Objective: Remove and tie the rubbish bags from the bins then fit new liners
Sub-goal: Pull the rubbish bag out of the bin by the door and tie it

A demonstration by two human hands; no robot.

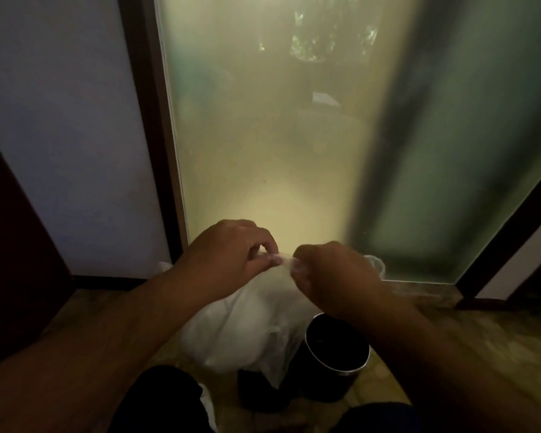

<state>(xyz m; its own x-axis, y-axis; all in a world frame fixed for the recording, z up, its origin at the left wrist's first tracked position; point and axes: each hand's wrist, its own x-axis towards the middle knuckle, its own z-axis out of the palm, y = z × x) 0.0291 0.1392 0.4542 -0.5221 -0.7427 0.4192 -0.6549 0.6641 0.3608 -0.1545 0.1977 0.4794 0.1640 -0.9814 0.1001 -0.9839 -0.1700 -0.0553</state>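
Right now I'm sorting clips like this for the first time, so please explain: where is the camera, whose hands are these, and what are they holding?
There is no machine here. The single picture comes from a camera worn on a person's head, looking down at their own bare hands. The left hand and the right hand each pinch the twisted top of a white rubbish bag with thumb and fingers, apparently tying it. Beside the bag, a round black bin stands on the wooden floor. Behind is a frosted glass door.
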